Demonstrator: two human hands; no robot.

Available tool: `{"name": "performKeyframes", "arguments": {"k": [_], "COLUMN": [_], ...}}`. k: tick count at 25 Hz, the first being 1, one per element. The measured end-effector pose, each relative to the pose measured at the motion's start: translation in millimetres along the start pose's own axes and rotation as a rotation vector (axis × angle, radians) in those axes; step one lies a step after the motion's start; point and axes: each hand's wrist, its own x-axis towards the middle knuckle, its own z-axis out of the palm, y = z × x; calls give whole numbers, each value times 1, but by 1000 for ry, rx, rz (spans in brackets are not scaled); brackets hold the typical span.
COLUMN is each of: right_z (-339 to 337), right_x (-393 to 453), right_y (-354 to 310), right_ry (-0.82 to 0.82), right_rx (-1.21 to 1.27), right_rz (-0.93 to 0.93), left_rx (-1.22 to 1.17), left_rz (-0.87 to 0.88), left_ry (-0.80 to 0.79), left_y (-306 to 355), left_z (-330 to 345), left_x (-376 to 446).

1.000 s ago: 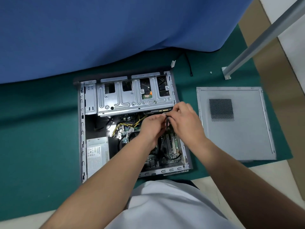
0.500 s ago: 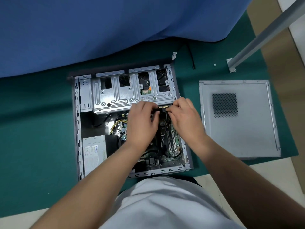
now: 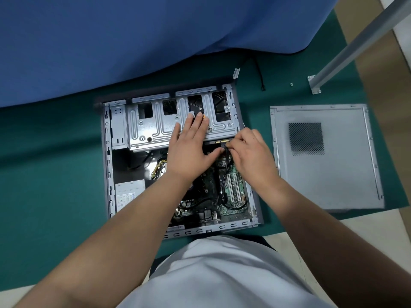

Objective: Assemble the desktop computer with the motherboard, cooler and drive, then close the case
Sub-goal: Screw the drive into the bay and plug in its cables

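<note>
Computer case (image 3: 106,165), lid off. Left hand (image 3: 189,150) now moved onto drive cage (image 3: 155,125), fingers straight, bracing; right hand (image 3: 249,156) beside cage, pinching cable connector (image 3: 225,149); drive cabling likely underway.

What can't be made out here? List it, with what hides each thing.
Head view only:
- Cable connector: the right hand pinches it; whether it is seated is hidden by the fingers.
- Cooler: not seen; the left hand and forearm cover the middle of the motherboard.
- Power supply label: too small to read.
- Drive inside the drive cage: mostly hidden by metal.
</note>
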Motion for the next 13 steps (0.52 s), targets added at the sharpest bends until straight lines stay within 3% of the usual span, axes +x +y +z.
{"name": "performKeyframes", "arguments": {"k": [13], "right_z": [5], "right_x": [4], "right_y": [-2], "right_ry": [31], "right_rx": [38], "right_rz": [100], "left_rx": [26], "left_rz": [-31], "left_ry": [69], "left_y": [4], "left_z": [8], "left_x": [0]}}
